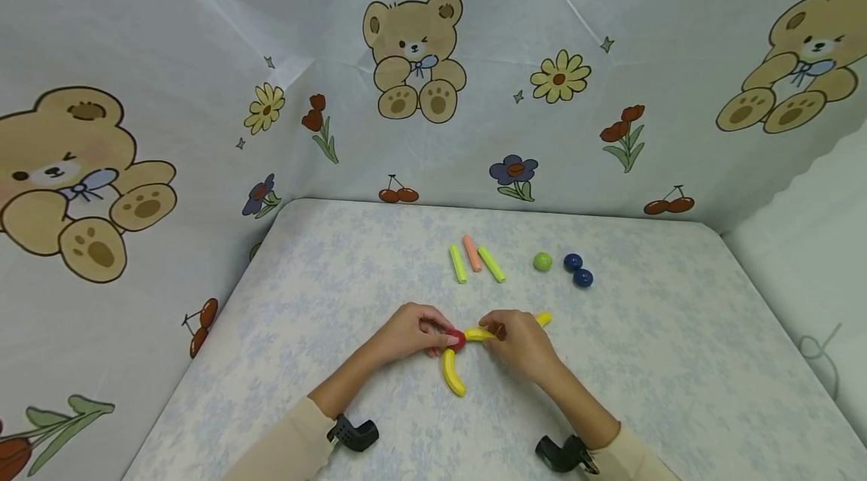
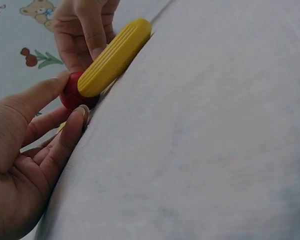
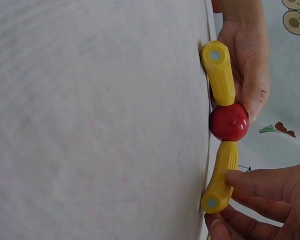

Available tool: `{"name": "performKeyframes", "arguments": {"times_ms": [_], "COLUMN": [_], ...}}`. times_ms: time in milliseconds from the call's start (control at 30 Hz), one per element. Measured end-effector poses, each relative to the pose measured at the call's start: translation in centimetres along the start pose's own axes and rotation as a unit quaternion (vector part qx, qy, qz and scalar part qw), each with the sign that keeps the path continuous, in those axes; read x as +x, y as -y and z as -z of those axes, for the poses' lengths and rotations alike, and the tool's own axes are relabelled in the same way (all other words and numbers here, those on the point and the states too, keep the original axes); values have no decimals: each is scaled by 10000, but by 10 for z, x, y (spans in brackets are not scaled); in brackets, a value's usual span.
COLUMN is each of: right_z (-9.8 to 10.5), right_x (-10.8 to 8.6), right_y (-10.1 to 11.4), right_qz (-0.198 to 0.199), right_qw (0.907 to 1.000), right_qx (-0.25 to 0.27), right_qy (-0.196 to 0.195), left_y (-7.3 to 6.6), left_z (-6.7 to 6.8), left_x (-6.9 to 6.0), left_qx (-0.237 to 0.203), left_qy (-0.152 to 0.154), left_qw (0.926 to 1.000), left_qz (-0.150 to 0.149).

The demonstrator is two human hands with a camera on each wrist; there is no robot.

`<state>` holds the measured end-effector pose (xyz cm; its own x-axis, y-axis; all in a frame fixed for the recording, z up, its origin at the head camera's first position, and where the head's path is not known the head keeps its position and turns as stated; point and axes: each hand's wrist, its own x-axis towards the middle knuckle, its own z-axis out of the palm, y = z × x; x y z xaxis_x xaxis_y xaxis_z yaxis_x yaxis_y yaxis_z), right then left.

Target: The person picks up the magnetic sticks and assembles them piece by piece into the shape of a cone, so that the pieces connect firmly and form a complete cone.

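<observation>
My left hand (image 1: pixel 413 330) pinches a glossy red ball (image 3: pixel 229 122) between thumb and fingers, low at the tabletop. A curved yellow stick (image 1: pixel 453 374) with ribbed sides touches the ball and points toward me. Another curved yellow stick (image 3: pixel 221 175) meets the ball on its right side. My right hand (image 1: pixel 523 344) pinches that stick between thumb and fingers. Grey discs show at the free ends of both sticks in the right wrist view. Beyond the right hand another yellow piece (image 1: pixel 544 319) pokes out, its near part hidden by the hand.
Farther back lie two lime-green sticks (image 1: pixel 457 263) and an orange-pink stick (image 1: pixel 471 253). To their right sit a green ball (image 1: pixel 543 262) and two dark blue balls (image 1: pixel 582 278). A bear-print sheet (image 1: pixel 474 150) hangs behind the table (image 1: pixel 643 360).
</observation>
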<state>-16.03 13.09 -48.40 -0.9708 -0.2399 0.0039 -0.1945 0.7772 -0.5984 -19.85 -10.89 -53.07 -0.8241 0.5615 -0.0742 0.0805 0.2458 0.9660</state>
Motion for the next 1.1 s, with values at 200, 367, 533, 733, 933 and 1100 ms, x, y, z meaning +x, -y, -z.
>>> {"name": "performKeyframes", "arguments": {"times_ms": [200,367,533,733,933,1100], "right_z": [5,10,9,5,0,-1], "right_x": [-5,-5,-1,2,7,17], "right_y": [1,4,6,7,6,7], "right_qz": [-315,-414,-251,-202,-86,191], "right_qw": [9985,9980,9990,9993,9997,9997], "right_qx": [-430,-399,-247,-179,-99,153], "right_qy": [106,271,268,275,195,99], "left_y": [-4,-6,-6,0,4,3], "left_z": [1,3,1,-3,-2,1], "left_x": [-3,-4,-2,-1,-2,0], "left_qx": [231,357,110,-81,-94,-65], "left_qy": [35,125,135,41,133,75], "left_qw": [9997,9993,9998,10000,9999,9999], "left_qz": [6,13,-19,36,39,-58]}}
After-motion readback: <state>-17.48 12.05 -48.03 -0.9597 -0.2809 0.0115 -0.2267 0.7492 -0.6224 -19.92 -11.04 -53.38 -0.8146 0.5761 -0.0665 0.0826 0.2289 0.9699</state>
